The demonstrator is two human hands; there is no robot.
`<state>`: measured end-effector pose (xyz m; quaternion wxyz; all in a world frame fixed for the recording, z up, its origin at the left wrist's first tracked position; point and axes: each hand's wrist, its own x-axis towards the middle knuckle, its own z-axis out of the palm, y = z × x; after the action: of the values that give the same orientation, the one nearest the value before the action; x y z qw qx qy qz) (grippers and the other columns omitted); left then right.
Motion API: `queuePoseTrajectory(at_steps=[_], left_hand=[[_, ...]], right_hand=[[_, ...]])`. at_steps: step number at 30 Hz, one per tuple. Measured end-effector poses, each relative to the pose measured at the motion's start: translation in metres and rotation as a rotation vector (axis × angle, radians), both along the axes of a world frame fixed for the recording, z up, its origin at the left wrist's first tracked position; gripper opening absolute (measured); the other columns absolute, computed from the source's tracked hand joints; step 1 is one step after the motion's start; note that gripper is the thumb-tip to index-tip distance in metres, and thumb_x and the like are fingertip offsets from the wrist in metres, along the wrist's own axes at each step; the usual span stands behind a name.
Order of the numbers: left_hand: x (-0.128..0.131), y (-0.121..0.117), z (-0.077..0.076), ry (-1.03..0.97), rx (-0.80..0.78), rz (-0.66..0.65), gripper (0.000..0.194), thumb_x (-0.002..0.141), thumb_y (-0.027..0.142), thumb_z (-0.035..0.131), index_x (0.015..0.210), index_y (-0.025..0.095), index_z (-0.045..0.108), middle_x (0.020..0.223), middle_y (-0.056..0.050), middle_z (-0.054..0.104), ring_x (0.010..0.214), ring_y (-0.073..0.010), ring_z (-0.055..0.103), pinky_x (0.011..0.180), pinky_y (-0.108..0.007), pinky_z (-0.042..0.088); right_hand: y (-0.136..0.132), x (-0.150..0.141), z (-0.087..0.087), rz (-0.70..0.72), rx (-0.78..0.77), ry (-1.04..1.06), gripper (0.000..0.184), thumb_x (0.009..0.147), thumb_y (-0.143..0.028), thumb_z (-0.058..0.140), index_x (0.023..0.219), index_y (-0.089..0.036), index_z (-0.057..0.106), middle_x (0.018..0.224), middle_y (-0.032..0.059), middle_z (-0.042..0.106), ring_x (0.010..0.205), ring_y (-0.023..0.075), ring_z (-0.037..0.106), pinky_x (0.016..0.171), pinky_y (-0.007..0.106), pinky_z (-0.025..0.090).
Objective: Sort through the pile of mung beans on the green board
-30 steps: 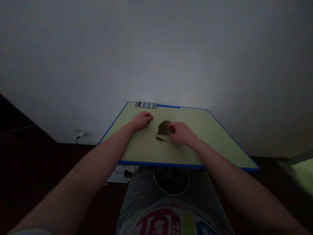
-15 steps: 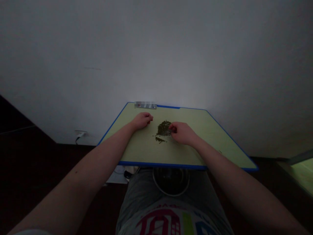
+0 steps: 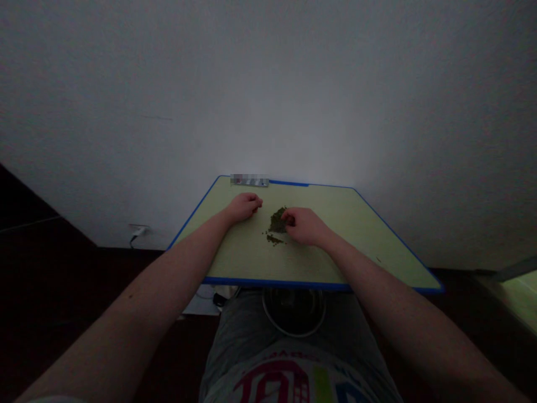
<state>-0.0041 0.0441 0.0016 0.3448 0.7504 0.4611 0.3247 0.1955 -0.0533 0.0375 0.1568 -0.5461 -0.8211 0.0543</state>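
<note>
A small heap of dark green grains [image 3: 277, 221] lies on a pale green table with a blue rim [image 3: 277, 282]. My right hand [image 3: 304, 225] rests on the right side of the heap, its fingers curled and pinched into the grains. My left hand [image 3: 244, 205] lies on the table to the left of the heap, fingers curled in a loose fist, not touching the grains. A smaller patch of grains [image 3: 274, 239] sits just in front of the heap.
A bowl [image 3: 293, 310] sits on my lap under the table's near edge. A flat striped object [image 3: 249, 180] lies at the table's far edge against the white wall. A wall socket with a plug [image 3: 137, 230] is low at the left.
My right hand has slid a little to the left, further onto the heap of grains. My left hand has stayed in place.
</note>
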Motion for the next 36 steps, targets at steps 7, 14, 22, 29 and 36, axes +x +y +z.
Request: queuePoseTrajectory(at_steps=[7, 14, 22, 29, 36], left_hand=[[-0.002, 0.002, -0.001, -0.040, -0.035, 0.004, 0.026, 0.073, 0.039, 0.047, 0.066, 0.015, 0.053, 0.051, 0.002, 0.048, 0.042, -0.0070, 0.041, 0.043, -0.020, 0.031], [-0.002, 0.004, -0.002, -0.192, -0.135, 0.024, 0.025, 0.074, 0.038, 0.046, 0.068, 0.015, 0.052, 0.050, 0.003, 0.045, 0.039, -0.0062, 0.038, 0.040, -0.020, 0.029], [0.000, 0.003, -0.001, -0.180, -0.139, 0.039, 0.027, 0.074, 0.040, 0.044, 0.068, 0.015, 0.052, 0.050, 0.002, 0.045, 0.040, -0.0062, 0.038, 0.040, -0.020, 0.028], [-0.001, 0.002, 0.000, -0.181, -0.143, 0.023, 0.026, 0.075, 0.039, 0.045, 0.067, 0.015, 0.052, 0.050, 0.002, 0.044, 0.039, -0.0061, 0.037, 0.040, -0.020, 0.028], [-0.001, 0.002, -0.001, -0.149, -0.135, 0.035, 0.027, 0.075, 0.039, 0.044, 0.068, 0.015, 0.052, 0.051, 0.002, 0.045, 0.041, -0.0062, 0.038, 0.042, -0.020, 0.030]], right_hand=[[0.014, -0.015, 0.001, 0.080, 0.017, 0.002, 0.026, 0.069, -0.010, 0.052, 0.092, -0.018, 0.061, 0.083, 0.0032, 0.065, 0.071, 0.0126, 0.055, 0.064, 0.021, 0.037], [0.019, -0.028, 0.001, 0.199, 0.007, -0.005, 0.028, 0.070, -0.010, 0.051, 0.093, -0.019, 0.061, 0.078, 0.0015, 0.065, 0.068, 0.0120, 0.054, 0.063, 0.021, 0.037], [0.007, -0.019, 0.000, 0.281, -0.024, 0.002, 0.029, 0.070, -0.008, 0.049, 0.093, -0.020, 0.061, 0.079, 0.0007, 0.065, 0.069, 0.0112, 0.054, 0.065, 0.021, 0.036], [-0.012, -0.003, 0.005, 0.284, -0.025, 0.014, 0.027, 0.071, -0.007, 0.050, 0.092, -0.019, 0.062, 0.086, 0.0016, 0.064, 0.076, 0.0118, 0.054, 0.069, 0.022, 0.036], [-0.032, 0.020, 0.002, 0.151, -0.011, 0.034, 0.028, 0.071, -0.010, 0.051, 0.096, -0.019, 0.062, 0.087, 0.0022, 0.064, 0.075, 0.0129, 0.055, 0.069, 0.022, 0.038]])
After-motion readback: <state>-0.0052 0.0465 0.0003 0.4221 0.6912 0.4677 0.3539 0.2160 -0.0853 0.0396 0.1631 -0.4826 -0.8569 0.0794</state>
